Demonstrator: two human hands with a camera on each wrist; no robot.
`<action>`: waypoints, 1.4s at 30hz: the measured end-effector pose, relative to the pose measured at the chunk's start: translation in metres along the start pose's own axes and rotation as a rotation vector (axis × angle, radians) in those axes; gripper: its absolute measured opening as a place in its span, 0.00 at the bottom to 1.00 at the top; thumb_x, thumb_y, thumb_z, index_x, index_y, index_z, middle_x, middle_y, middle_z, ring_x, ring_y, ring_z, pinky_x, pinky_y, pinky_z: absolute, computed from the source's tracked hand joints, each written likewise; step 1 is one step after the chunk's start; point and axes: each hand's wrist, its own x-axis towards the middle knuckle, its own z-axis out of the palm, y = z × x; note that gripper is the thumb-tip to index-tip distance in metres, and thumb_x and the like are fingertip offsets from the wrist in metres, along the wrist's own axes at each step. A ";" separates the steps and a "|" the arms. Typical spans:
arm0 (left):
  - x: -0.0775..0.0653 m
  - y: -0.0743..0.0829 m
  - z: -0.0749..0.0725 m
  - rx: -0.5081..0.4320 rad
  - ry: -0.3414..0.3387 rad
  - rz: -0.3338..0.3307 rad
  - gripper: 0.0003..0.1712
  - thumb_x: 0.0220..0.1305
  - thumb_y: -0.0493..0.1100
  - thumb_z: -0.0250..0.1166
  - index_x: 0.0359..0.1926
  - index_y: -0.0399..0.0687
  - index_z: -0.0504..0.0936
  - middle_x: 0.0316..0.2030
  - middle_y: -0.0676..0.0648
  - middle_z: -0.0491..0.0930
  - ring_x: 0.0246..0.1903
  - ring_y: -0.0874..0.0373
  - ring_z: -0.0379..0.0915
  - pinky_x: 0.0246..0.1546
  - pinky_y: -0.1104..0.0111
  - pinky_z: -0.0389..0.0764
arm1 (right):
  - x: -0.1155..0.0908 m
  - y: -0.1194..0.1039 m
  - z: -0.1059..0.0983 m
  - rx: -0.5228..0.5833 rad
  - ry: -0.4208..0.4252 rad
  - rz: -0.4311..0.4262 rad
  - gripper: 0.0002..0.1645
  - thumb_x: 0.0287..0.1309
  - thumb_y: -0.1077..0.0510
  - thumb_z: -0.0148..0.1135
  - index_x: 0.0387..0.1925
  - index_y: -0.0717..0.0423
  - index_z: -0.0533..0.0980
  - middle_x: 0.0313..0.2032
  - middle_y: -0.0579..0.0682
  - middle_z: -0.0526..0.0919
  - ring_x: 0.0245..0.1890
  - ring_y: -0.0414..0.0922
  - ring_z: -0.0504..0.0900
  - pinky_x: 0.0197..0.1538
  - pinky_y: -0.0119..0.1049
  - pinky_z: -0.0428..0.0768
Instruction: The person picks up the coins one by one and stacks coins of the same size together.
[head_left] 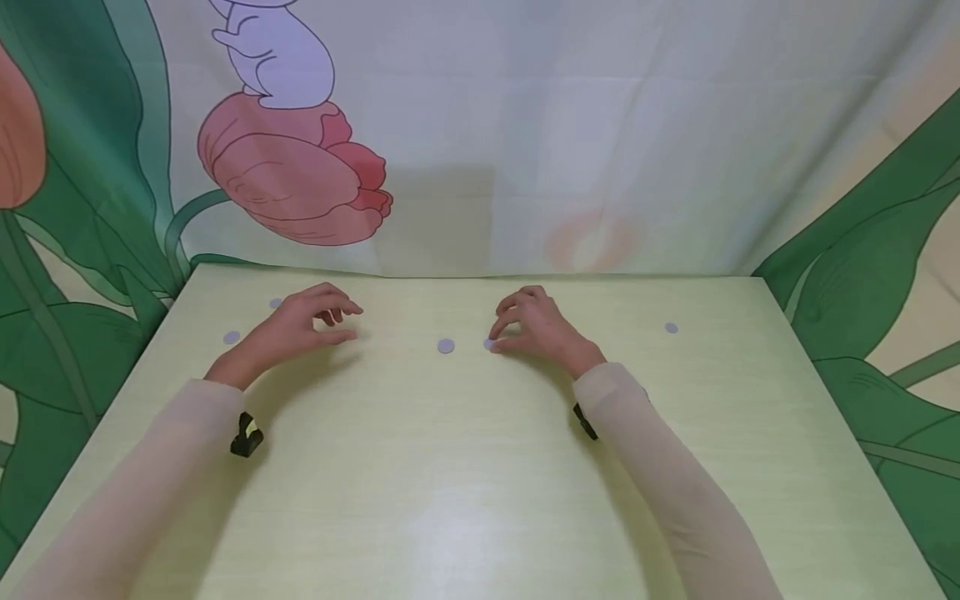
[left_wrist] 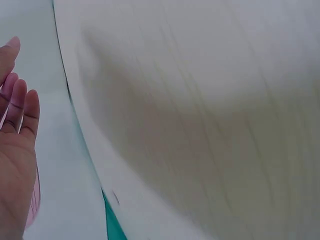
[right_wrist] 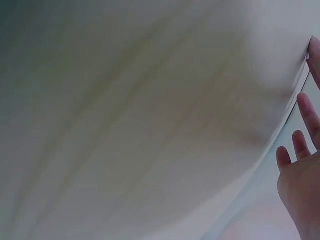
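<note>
Several small flat pale purple discs lie on the table. My right hand (head_left: 534,323) is at the back middle, with thumb and forefinger tips bent together at the edges of one round disc (head_left: 488,343), pinching it at table level. Just left of it lies another disc (head_left: 446,346), apart from both hands. My left hand (head_left: 303,321) hovers over the back left of the table, fingers loosely bent, thumb apart, nothing between them. Beside its wrist lie a disc (head_left: 232,337) and a partly covered disc (head_left: 276,303). In the right wrist view the right fingertips (right_wrist: 305,107) show at the edge; no disc is clearly visible there.
The pale table (head_left: 450,467) ends at a hanging curtain (head_left: 600,150) printed with a rabbit, flower and leaves. A lone disc (head_left: 671,328) lies at the back right. Dark wrist cameras sit under both sleeves, including a black piece (head_left: 247,435) at the left.
</note>
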 end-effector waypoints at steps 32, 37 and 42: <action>-0.096 -0.071 -0.069 0.081 0.170 -0.153 0.17 0.63 0.39 0.73 0.52 0.41 0.85 0.44 0.54 0.76 0.38 0.67 0.72 0.39 0.85 0.73 | 0.002 0.005 0.000 0.055 -0.047 -0.101 0.10 0.61 0.49 0.73 0.42 0.46 0.88 0.47 0.47 0.83 0.56 0.48 0.71 0.64 0.42 0.68; -0.104 -0.075 -0.071 0.101 0.138 -0.199 0.18 0.65 0.43 0.72 0.53 0.40 0.84 0.46 0.46 0.76 0.37 0.72 0.69 0.37 0.86 0.72 | 0.000 0.003 -0.002 0.044 -0.057 -0.113 0.10 0.61 0.50 0.73 0.42 0.48 0.88 0.46 0.47 0.83 0.54 0.47 0.73 0.63 0.40 0.70; -0.109 -0.078 -0.072 0.100 0.122 -0.219 0.18 0.65 0.42 0.72 0.53 0.39 0.84 0.45 0.42 0.76 0.36 0.73 0.69 0.36 0.86 0.71 | 0.000 0.003 -0.002 0.047 -0.056 -0.128 0.11 0.61 0.50 0.73 0.42 0.49 0.88 0.45 0.46 0.84 0.54 0.47 0.74 0.63 0.40 0.70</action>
